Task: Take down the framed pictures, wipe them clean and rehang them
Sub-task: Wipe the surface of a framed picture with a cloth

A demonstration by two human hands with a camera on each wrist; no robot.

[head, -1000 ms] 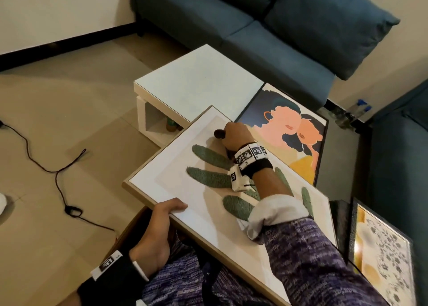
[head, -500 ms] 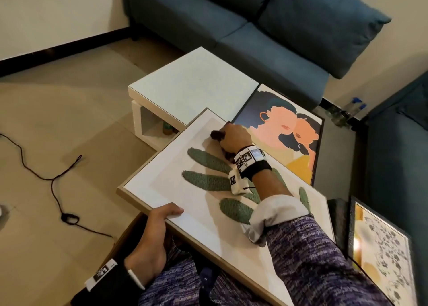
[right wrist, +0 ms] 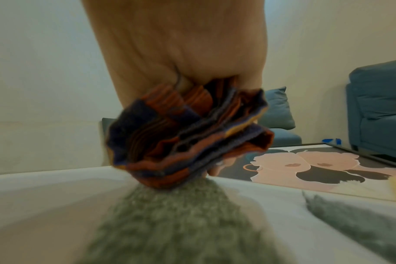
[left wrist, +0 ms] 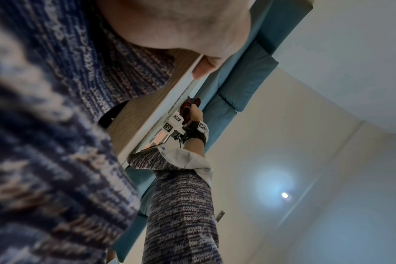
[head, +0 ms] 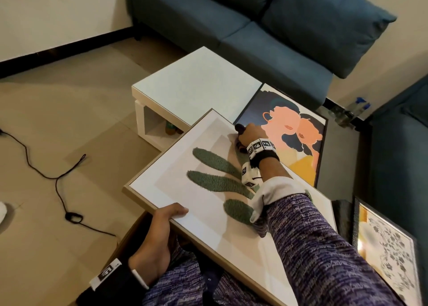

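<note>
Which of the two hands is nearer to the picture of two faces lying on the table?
Right. The right hand, gripping a cloth, wipes the leaf picture right beside the faces picture; the left hand holds the leaf picture's opposite edge.

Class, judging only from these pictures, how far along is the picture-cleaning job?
Done: three pictures are off the wall. In hand: the left hand holds the leaf picture on the lap while the right hand presses a bunched cloth to it. Left: the faces picture on the table, the floral picture, then rehanging.
</note>
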